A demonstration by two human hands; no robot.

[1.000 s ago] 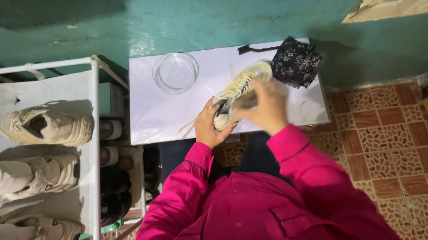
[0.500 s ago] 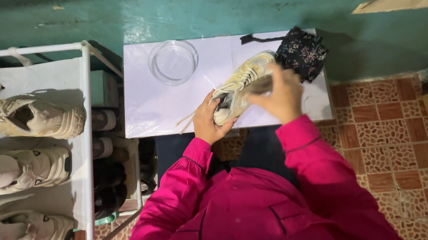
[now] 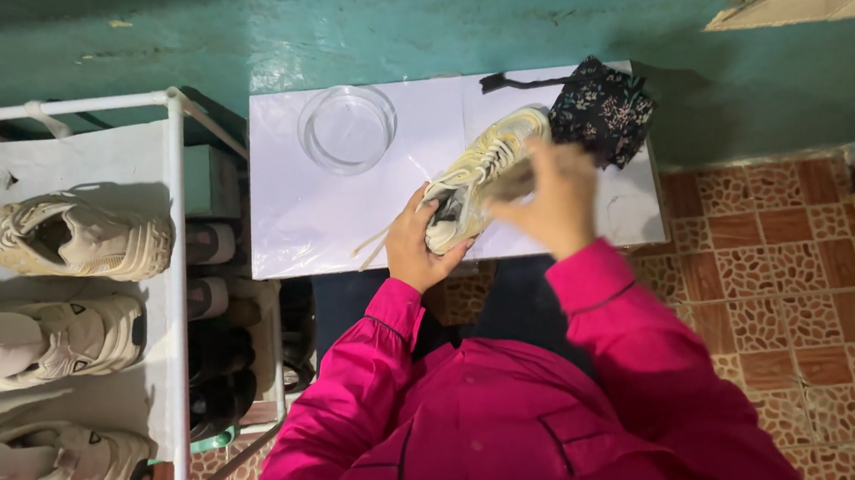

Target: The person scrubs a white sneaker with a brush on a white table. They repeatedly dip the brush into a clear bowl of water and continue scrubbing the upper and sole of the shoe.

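A glass bowl (image 3: 347,128) sits on the counter (image 3: 299,211), left of the sneaker (image 3: 482,174). A cloth pouch (image 3: 603,110) lies at the counter's far right. The shoe rack (image 3: 168,252) stands left, sneakers on its shelf.

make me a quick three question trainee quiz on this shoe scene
1. True or false: the left hand grips the heel end of the pale shoe.
2. What lies on the white table left of the shoe? A) glass bowl B) brush C) cup
3. Where do the other pale shoes sit?

Key: 1 true; 2 A; 3 on the white rack at the left.
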